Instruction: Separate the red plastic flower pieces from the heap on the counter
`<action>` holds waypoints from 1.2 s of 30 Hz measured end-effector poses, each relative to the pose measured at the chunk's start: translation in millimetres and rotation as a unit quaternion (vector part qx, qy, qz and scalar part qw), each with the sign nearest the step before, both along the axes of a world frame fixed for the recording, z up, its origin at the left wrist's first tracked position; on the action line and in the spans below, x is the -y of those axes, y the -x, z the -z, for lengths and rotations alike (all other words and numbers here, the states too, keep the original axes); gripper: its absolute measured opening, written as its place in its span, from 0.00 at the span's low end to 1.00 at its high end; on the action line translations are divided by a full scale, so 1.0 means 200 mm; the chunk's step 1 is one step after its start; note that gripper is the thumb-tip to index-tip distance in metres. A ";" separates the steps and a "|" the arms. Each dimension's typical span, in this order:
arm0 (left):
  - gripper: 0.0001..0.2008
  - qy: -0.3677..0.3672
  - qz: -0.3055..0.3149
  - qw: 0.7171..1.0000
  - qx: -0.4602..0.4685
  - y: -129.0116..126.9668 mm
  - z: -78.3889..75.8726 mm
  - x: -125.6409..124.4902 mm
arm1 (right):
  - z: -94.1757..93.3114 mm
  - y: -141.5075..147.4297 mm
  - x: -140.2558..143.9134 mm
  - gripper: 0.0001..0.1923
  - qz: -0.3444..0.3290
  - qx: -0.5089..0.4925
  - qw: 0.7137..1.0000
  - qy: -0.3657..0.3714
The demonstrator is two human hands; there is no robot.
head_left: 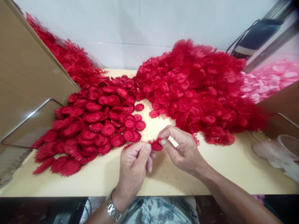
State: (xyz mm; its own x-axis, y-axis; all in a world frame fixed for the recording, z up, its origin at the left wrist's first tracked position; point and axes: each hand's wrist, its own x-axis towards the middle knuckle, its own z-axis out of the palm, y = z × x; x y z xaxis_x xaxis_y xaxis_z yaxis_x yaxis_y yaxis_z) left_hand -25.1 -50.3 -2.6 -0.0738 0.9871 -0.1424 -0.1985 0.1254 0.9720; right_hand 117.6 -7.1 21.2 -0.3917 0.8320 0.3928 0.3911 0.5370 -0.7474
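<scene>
Both hands pinch one red flower piece over near table edge: left hand and right hand closed on it. Flat finished-looking pile left; big loose heap right, far from done, likely.

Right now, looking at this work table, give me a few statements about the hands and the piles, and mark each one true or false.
1. Both hands pinch one small red flower piece between them. True.
2. The left hand lies flat on the table. False: it is raised, fingers on the piece.
3. A wristwatch sits on the left wrist. True.
4. The pile of flat red discs lies right of the hands. False: it lies to their left.
5. The right hand holds a pink piece. False: the piece is red; the pink pieces lie far right.
</scene>
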 end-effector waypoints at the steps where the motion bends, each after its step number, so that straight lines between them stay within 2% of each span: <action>1: 0.15 -0.003 -0.003 1.000 -0.002 0.00 -0.01 0.00 | 0.00 0.00 0.00 0.05 0.001 -0.002 1.000 -0.001; 7: 0.15 -0.043 -0.018 0.998 -0.032 0.01 -0.03 0.00 | 0.02 0.00 0.02 0.04 0.056 -0.065 0.996 0.027; 9: 0.15 -0.052 -0.036 0.997 -0.032 0.04 -0.04 0.00 | 0.01 -0.05 -0.01 0.04 0.099 -0.112 0.988 0.026; 11: 0.15 -0.061 -0.059 0.996 -0.041 0.07 -0.06 0.00 | -0.01 -0.13 -0.05 0.05 0.175 -0.129 0.976 0.001; 12: 0.15 -0.065 -0.066 0.994 -0.049 0.09 -0.06 -0.01 | -0.03 -0.19 -0.07 0.05 0.222 -0.111 0.968 -0.024; 14: 0.14 -0.068 -0.059 0.994 -0.067 0.11 -0.06 -0.02 | -0.07 -0.32 -0.12 0.04 0.317 -0.003 0.944 -0.094; 17: 0.14 -0.058 -0.021 0.995 -0.079 0.12 -0.05 -0.04 | -0.12 -0.49 -0.19 0.02 0.367 0.175 0.892 -0.196; 19: 0.14 -0.048 0.004 0.996 -0.080 0.11 -0.05 -0.04 | -0.14 -0.55 -0.21 0.05 0.356 0.211 0.883 -0.220; 21: 0.15 -0.040 0.028 0.996 -0.080 0.10 -0.05 -0.05 | -0.15 -0.53 -0.19 0.08 0.346 0.186 0.895 -0.209; 24: 0.16 -0.041 0.064 0.995 -0.063 0.08 -0.05 -0.05 | -0.15 -0.38 -0.13 0.07 0.275 0.084 0.947 -0.145; 25: 0.15 -0.044 0.072 0.995 -0.053 0.07 -0.06 -0.05 | -0.14 -0.31 -0.10 0.05 0.201 0.042 0.973 -0.102; 26: 0.15 -0.046 0.076 0.995 -0.042 0.05 -0.06 -0.05 | -0.13 -0.24 -0.08 0.05 0.112 0.014 0.993 -0.026; 28: 0.14 -0.044 0.069 0.996 -0.023 0.03 -0.06 -0.05 | -0.11 -0.12 -0.05 0.05 -0.024 -0.008 0.992 0.120; 29: 0.13 -0.040 0.062 0.997 -0.014 0.02 -0.05 -0.04 | -0.10 -0.08 -0.03 0.05 -0.063 -0.018 0.983 0.173; 31: 0.13 -0.031 0.051 0.998 0.007 0.01 -0.05 -0.03 | -0.09 -0.04 -0.02 0.08 -0.080 -0.034 0.972 0.218; 36: 0.09 -0.019 0.055 0.998 0.027 0.00 -0.02 -0.03 | -0.06 -0.03 -0.01 0.07 -0.032 -0.025 0.984 0.174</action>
